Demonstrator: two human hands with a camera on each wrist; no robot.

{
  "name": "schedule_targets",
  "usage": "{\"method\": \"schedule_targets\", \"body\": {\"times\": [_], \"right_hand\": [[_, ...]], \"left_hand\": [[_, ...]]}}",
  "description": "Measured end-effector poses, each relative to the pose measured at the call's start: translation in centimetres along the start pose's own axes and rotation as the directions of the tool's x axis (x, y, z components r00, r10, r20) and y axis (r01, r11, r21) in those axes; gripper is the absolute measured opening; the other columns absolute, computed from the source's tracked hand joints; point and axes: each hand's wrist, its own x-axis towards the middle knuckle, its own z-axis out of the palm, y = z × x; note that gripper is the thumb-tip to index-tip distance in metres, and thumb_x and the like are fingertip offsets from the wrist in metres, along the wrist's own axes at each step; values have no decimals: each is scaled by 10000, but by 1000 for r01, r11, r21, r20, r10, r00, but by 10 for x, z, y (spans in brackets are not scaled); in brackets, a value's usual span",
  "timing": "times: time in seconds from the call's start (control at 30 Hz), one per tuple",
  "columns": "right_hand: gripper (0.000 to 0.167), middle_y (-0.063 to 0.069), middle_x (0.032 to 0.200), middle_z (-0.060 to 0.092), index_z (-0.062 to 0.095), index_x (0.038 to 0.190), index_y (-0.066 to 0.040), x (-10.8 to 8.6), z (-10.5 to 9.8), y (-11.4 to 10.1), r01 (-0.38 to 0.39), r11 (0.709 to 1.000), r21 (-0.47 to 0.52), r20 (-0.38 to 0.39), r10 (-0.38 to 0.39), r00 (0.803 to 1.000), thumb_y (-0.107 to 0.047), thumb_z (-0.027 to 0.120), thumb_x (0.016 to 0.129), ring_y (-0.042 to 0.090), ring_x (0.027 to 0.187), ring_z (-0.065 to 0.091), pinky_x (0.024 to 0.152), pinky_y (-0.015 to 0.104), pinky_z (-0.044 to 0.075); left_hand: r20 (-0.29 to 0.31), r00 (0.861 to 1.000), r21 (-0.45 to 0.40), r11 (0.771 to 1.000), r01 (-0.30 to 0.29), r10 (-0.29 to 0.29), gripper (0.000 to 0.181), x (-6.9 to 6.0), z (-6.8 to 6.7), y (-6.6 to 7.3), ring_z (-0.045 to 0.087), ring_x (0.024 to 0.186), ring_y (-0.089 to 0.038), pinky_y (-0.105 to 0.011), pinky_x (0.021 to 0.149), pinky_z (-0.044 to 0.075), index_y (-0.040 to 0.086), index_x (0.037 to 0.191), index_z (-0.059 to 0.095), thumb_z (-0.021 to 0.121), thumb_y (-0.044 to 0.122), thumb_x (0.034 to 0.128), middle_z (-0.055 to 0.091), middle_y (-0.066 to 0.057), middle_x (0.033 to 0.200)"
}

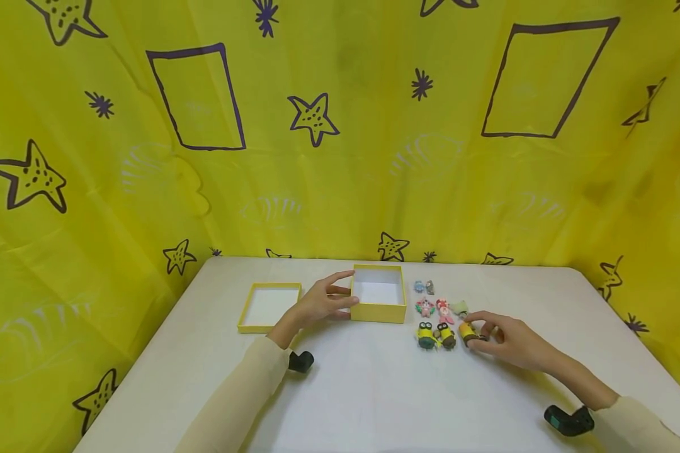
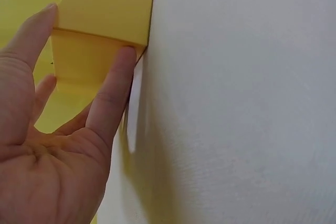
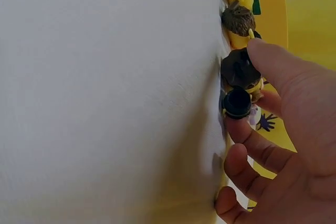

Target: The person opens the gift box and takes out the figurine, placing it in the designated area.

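Note:
The open yellow box (image 1: 378, 313), white inside, stands at the table's middle back. My left hand (image 1: 324, 301) touches its left side, and in the left wrist view the extended fingers of the left hand (image 2: 63, 135) lie against a corner of the yellow box (image 2: 105, 9). At the right, my right hand (image 1: 512, 340) pinches a small yellow-and-dark minion figure (image 1: 467, 332) between thumb and fingers. In the right wrist view, the right hand (image 3: 294, 124) has that minion figure's dark part (image 3: 240, 69) by its thumb; the other fingers curl below.
Two minion figures (image 1: 426, 336) stand left of the right hand. Behind them are pink figures (image 1: 444, 310), a pale green one (image 1: 459, 307) and small blue and grey ones (image 1: 419, 287). The box lid (image 1: 241, 321) lies left. A starfish-patterned yellow curtain (image 1: 340, 189) surrounds the white table (image 1: 374, 396).

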Motion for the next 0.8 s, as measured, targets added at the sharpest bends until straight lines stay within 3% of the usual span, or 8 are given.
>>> {"method": "schedule_targets", "body": {"times": [0.13, 0.37, 0.53, 0.8], "right_hand": [[452, -30, 906, 618, 617, 1329, -99, 2, -5, 0, 66, 998, 6, 13, -66, 998, -256, 778, 936, 39, 590, 414, 497, 241, 349], [549, -25, 983, 667, 547, 1394, -82, 6, -20, -3, 78, 997, -10, 94, -77, 993, -302, 769, 943, 47, 638, 490, 533, 231, 421], [621, 34, 1060, 682, 477, 1467, -86, 10, -33, -9, 79, 997, -19, 97, -77, 992, -308, 752, 957, 70, 734, 546, 582, 250, 473], [772, 158, 1201, 681, 336, 1582, -152, 20, -45, -25, 40, 999, -19, 50, -39, 998, -338, 749, 956, 87, 809, 599, 603, 272, 504]], "left_hand": [[8, 1000, -37, 999, 7, -7, 764, -1, -3, 1, 676, 1119, -287, -432, 892, 609, 204, 1618, 343, 740, 154, 968, 524, -246, 1423], [25, 1000, -93, 996, -14, 17, 766, -4, -14, 6, 694, 1091, -325, -471, 890, 606, 224, 1632, 303, 702, 108, 988, 556, -245, 1391], [25, 999, -48, 998, -44, 45, 787, -9, -24, 10, 680, 1116, -389, -480, 888, 604, 229, 1639, 273, 707, 132, 990, 520, -262, 1448], [26, 996, 12, 996, -85, 85, 846, -18, -38, 20, 565, 1276, -480, -489, 885, 605, 338, 1639, 218, 725, 171, 982, 421, -323, 1521]]}}
